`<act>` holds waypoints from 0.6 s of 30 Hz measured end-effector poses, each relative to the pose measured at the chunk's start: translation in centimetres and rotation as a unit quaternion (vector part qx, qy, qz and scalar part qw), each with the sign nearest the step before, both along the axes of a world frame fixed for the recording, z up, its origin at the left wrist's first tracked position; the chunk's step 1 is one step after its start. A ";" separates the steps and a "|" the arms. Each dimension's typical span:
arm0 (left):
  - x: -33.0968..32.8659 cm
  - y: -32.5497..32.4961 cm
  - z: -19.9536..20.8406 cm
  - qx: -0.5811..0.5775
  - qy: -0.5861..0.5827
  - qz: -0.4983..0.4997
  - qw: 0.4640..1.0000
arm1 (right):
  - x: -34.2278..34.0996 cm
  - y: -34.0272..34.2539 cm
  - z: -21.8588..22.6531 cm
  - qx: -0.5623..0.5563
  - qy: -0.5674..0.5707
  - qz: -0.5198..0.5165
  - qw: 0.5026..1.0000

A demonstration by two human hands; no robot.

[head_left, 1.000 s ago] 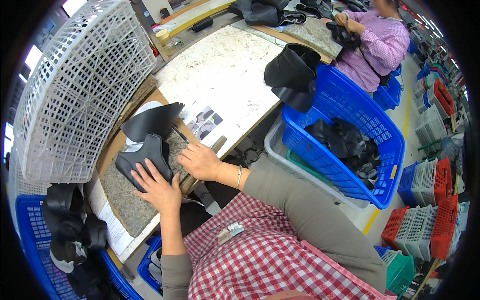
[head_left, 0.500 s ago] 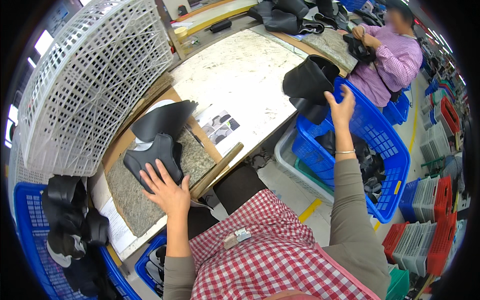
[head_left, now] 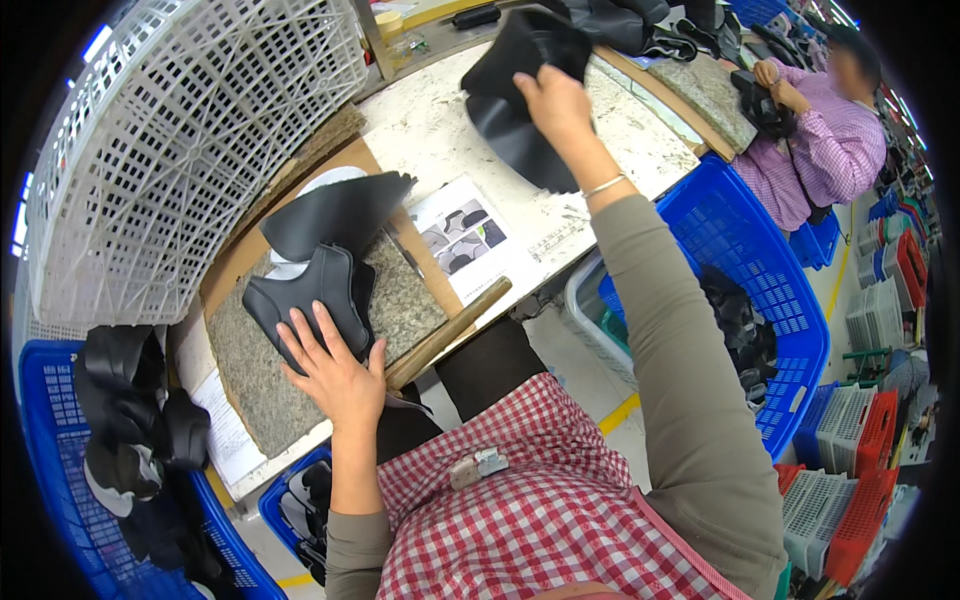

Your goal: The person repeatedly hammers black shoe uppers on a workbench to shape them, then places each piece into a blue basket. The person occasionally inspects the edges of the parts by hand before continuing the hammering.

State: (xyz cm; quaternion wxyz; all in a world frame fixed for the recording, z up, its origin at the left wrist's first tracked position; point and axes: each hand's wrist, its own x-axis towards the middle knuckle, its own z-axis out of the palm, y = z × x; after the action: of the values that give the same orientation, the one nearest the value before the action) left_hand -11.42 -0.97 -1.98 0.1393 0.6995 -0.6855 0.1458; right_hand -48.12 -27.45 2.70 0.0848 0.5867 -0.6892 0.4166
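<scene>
My left hand (head_left: pixel 338 378) lies with fingers spread on the near edge of a stitched black leather shoe upper (head_left: pixel 310 295). That upper rests on a rough grey stone slab (head_left: pixel 260 405), and its dark pointed upper part (head_left: pixel 335 215) stretches toward the far right. Out over the far part of the white table, my right hand (head_left: pixel 562 105) is closed on another black leather shoe upper (head_left: pixel 515 145). Its pieces fan out around the hand, and my fingertips are partly hidden. A printed sheet with shoe pictures (head_left: pixel 465 235) lies between the two uppers.
White plastic crates (head_left: pixel 190 150) lean at the left. Blue baskets of black pieces stand at the left (head_left: pixel 50 440) and right (head_left: pixel 800 350). A wooden strip (head_left: pixel 450 335) runs along the near table edge. A co-worker in pink checks (head_left: pixel 830 150) handles black pieces at the far right.
My right hand has gone from open beside the upper at the table's right edge to gripping it, carrying it left and farther away. My left hand stays on its upper. The view has shifted slightly.
</scene>
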 end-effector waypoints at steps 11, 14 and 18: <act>3.4 0.1 1.8 -0.013 0.092 -0.102 0.990 | 12.3 22.3 -5.1 0.092 0.251 0.526 0.807; 5.6 -0.6 2.1 -0.048 0.102 -0.123 0.986 | 13.1 22.6 -6.0 0.012 0.269 0.541 0.797; 10.7 -2.8 3.0 -0.057 0.196 -0.186 0.961 | 13.7 23.6 -5.3 0.049 0.374 0.608 0.699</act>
State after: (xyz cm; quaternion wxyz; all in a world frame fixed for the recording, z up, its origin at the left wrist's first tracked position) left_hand -0.77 -3.76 0.99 0.3348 0.5658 -0.7533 0.0160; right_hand -34.43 -3.89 -2.57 0.0345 0.9889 -0.1135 0.0893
